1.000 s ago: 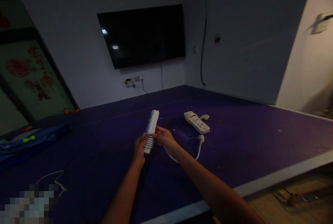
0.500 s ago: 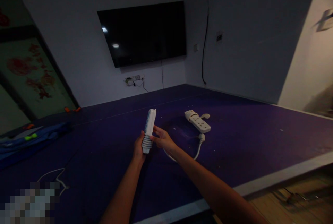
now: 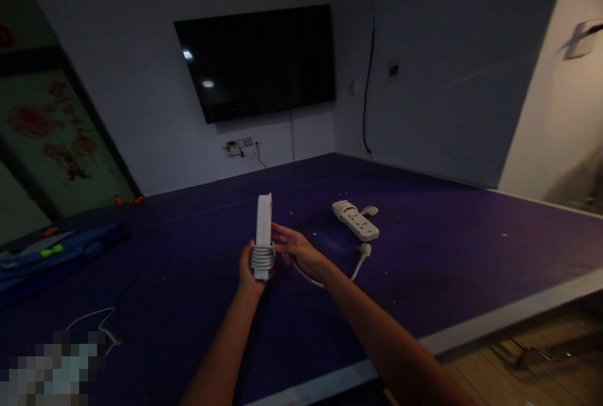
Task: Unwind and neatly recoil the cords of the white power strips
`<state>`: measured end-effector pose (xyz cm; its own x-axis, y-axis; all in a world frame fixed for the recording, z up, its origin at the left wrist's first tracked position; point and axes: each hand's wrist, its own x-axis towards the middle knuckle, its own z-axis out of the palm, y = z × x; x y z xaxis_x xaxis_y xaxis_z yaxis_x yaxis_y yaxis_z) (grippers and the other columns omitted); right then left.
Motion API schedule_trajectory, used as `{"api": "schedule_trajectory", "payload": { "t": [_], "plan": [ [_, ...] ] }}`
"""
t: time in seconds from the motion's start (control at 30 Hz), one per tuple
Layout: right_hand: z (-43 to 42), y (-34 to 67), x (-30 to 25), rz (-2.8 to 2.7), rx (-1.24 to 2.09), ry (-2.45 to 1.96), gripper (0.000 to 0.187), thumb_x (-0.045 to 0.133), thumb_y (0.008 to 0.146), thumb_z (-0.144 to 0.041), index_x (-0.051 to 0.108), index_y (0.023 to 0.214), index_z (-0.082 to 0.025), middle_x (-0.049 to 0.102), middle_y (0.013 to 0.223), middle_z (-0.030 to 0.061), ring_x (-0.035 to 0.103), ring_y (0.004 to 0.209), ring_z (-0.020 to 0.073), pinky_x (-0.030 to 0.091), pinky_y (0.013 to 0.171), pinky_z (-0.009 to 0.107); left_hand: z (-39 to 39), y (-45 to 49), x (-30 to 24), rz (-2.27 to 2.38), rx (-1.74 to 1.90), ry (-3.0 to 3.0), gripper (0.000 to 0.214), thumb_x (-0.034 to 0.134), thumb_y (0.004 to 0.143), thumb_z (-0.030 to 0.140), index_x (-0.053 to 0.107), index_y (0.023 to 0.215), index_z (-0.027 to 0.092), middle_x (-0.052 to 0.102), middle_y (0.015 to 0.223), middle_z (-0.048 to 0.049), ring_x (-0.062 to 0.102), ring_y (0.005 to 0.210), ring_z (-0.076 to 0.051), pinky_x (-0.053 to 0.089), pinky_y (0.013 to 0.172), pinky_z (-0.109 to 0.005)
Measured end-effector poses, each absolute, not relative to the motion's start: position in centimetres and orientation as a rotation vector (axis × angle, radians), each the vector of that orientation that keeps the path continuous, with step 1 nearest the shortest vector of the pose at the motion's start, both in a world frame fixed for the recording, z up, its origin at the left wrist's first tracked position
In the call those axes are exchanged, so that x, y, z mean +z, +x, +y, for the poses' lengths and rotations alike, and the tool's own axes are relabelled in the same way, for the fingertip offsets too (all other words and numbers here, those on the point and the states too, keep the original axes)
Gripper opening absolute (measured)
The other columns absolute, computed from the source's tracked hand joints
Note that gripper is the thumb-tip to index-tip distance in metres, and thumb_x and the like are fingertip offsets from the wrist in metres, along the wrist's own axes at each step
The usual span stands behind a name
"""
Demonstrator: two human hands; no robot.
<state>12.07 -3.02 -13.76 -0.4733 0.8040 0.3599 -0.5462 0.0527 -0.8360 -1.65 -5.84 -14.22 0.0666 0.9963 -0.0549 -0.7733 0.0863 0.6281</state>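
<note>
A white power strip [image 3: 264, 219] stands tilted upright in my left hand [image 3: 249, 274], whose fingers wrap its lower part. Several turns of white cord [image 3: 262, 257] are wound round that lower end. My right hand [image 3: 301, 252] is at the strip's right side, fingers closed about the cord beside the coils. From there the loose length curves right across the purple surface to its plug [image 3: 365, 250]. A second power strip [image 3: 362, 225] lies beyond, its own cord wrapped round the far end and its plug [image 3: 370, 210] beside it.
The purple surface [image 3: 424, 255] has a pale front edge [image 3: 518, 315]. Blue cloth [image 3: 80, 246] lies at the left, and a thin white cable [image 3: 110, 330] at the lower left. A television [image 3: 259, 63] hangs on the back wall above sockets [image 3: 242, 143].
The held power strip has turned, showing its narrow side more squarely, and has shifted slightly left. My right fingers have spread a little along the cord. The second strip stays put.
</note>
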Motion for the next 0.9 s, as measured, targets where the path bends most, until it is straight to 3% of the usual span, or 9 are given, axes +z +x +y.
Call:
{"api": "schedule_trajectory", "payload": {
  "t": [0.23, 0.5, 0.6, 0.7, 0.8, 0.9],
  "plan": [
    [-2.3, 12.8, -14.0, -1.371, 1.512, -0.412, 0.073, 0.079, 0.058, -0.023, 0.051, 0.126, -0.024, 0.063, 0.104, 0.0060, 0.048, 0.052, 0.0036, 0.028, 0.037, 0.014, -6.4, -1.7, -13.8, 0.415, 1.309, 0.543, 0.037, 0.054, 0.076, 0.046, 0.062, 0.090, 0.012, 0.064, 0.066, -0.0076, 0.056, 0.046, -0.016, 0.039, 0.034, -0.023],
    [-2.6, 12.5, -14.0, -1.502, 1.390, -0.393, 0.046, 0.075, 0.065, -0.040, 0.067, 0.103, -0.015, 0.065, 0.085, 0.0039, 0.047, 0.051, 0.0047, 0.028, 0.041, 0.016, -7.0, -1.7, -13.9, 0.331, 1.065, 0.615, 0.047, 0.048, 0.077, 0.056, 0.063, 0.088, 0.013, 0.063, 0.068, -0.0101, 0.048, 0.042, -0.011, 0.034, 0.035, -0.019],
    [-3.1, 12.4, -13.7, -1.501, 1.437, -0.343, 0.047, 0.074, 0.064, -0.044, 0.068, 0.099, -0.014, 0.066, 0.080, 0.0035, 0.048, 0.052, 0.0057, 0.033, 0.043, 0.016, -7.0, -1.8, -14.0, 0.368, 1.004, 0.589, 0.051, 0.046, 0.078, 0.059, 0.063, 0.087, 0.012, 0.064, 0.070, -0.0125, 0.053, 0.046, -0.014, 0.040, 0.038, -0.022],
    [-3.3, 12.3, -13.4, -1.428, 1.461, -0.374, 0.049, 0.075, 0.063, -0.045, 0.068, 0.099, -0.012, 0.068, 0.077, 0.0047, 0.053, 0.055, 0.0085, 0.036, 0.043, 0.016, -6.8, -1.8, -13.6, 0.492, 1.001, 0.556, 0.057, 0.043, 0.078, 0.062, 0.064, 0.089, 0.010, 0.066, 0.073, -0.0157, 0.062, 0.057, -0.022, 0.050, 0.047, -0.032],
    [-3.2, 12.1, -13.4, -1.319, 1.434, -0.420, 0.047, 0.078, 0.059, -0.043, 0.070, 0.093, -0.011, 0.069, 0.073, 0.0055, 0.059, 0.060, 0.0118, 0.044, 0.054, 0.021, -6.5, -1.5, -13.0, 0.565, 1.163, 0.529, 0.059, 0.043, 0.080, 0.061, 0.063, 0.096, 0.008, 0.068, 0.074, -0.0144, 0.065, 0.060, -0.024, 0.053, 0.052, -0.037],
    [-2.8, 11.9, -13.7, -1.255, 1.383, -0.426, 0.044, 0.079, 0.057, -0.041, 0.071, 0.089, -0.012, 0.071, 0.077, 0.0065, 0.063, 0.069, 0.0155, 0.048, 0.070, 0.028, -6.3, -1.1, -12.7, 0.645, 1.301, 0.544, 0.056, 0.048, 0.080, 0.057, 0.062, 0.101, 0.007, 0.069, 0.077, -0.0130, 0.066, 0.064, -0.023, 0.054, 0.057, -0.036]
  ]
}}
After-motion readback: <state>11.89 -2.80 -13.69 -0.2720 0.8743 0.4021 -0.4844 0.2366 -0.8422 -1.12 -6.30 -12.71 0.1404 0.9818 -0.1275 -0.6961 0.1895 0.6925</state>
